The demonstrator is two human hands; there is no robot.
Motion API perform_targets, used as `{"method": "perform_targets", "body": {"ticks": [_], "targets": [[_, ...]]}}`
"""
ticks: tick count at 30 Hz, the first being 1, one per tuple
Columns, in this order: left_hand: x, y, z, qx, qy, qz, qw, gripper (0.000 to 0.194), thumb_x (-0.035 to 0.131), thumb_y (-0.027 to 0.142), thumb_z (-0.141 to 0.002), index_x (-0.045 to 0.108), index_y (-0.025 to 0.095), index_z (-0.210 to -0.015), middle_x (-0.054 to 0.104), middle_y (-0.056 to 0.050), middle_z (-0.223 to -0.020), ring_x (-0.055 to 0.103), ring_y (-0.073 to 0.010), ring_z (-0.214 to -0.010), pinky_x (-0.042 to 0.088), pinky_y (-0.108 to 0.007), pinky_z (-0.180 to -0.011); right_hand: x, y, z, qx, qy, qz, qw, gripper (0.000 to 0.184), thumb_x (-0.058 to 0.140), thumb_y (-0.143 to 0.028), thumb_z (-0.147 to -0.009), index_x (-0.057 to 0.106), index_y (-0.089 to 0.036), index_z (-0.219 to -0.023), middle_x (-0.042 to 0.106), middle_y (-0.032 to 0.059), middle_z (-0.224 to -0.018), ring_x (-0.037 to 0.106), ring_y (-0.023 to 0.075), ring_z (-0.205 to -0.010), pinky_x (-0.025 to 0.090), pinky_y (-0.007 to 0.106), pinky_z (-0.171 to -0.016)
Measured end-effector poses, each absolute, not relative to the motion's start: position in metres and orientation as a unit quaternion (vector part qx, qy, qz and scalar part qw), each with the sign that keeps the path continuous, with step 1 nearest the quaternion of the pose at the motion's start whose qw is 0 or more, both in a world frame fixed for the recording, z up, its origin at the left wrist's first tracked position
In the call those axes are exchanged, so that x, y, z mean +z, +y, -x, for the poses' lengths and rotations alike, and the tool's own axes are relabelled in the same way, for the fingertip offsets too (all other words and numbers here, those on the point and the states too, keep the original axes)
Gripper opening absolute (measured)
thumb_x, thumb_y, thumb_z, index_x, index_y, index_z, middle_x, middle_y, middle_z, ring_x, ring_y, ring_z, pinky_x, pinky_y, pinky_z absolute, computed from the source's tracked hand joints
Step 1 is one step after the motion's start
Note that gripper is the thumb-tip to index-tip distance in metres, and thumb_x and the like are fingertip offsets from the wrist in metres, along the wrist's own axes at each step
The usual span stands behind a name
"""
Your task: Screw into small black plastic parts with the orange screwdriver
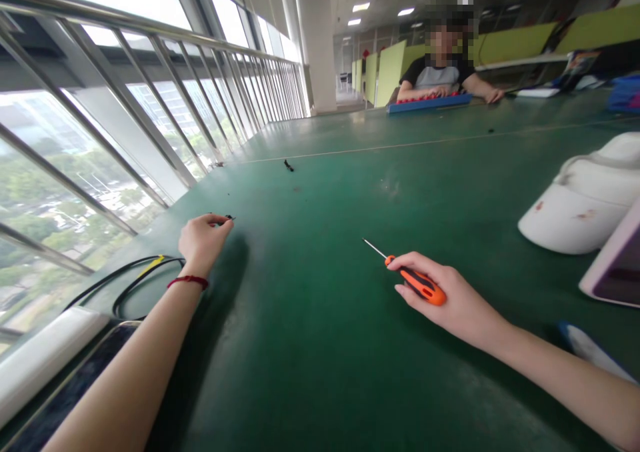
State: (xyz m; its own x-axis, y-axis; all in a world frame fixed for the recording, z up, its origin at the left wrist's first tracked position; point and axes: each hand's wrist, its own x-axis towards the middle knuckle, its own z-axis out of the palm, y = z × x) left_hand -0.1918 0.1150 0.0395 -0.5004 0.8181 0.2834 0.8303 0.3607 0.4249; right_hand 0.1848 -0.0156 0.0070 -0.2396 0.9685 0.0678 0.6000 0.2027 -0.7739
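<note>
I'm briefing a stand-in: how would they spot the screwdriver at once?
On the green tabletop, find the right hand, reaching in from the right. It holds the screwdriver, whose thin metal shaft points away and to the left. Its orange-and-black handle sets it apart from the white container nearby.

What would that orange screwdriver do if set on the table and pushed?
The screwdriver might roll a little, since its handle looks rounded. Its weight probably sits toward the handle, which is far thicker than the shaft. The shaft looks straight and metallic, so it is likely stiff.
</note>
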Motion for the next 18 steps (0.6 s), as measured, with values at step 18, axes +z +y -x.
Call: {"method": "perform_targets", "body": {"ticks": [18], "targets": [[0.027,0.119,0.242,-0.345,-0.816,0.459,-0.059,0.032,0.071,0.031,-0.068,0.074,0.015,-0.095,0.063,0.004,-0.062,0.051,-0.0127,-0.065,0.035,-0.021,-0.059,0.005,-0.016,-0.187,0.321,-0.723,0.549,0.271,0.024,0.055,-0.036,-0.082,0.055,-0.027,-0.104,0.059,0.0006,-0.091,0.055,0.0154,-0.073,0.043,0.032,-0.072]]}}
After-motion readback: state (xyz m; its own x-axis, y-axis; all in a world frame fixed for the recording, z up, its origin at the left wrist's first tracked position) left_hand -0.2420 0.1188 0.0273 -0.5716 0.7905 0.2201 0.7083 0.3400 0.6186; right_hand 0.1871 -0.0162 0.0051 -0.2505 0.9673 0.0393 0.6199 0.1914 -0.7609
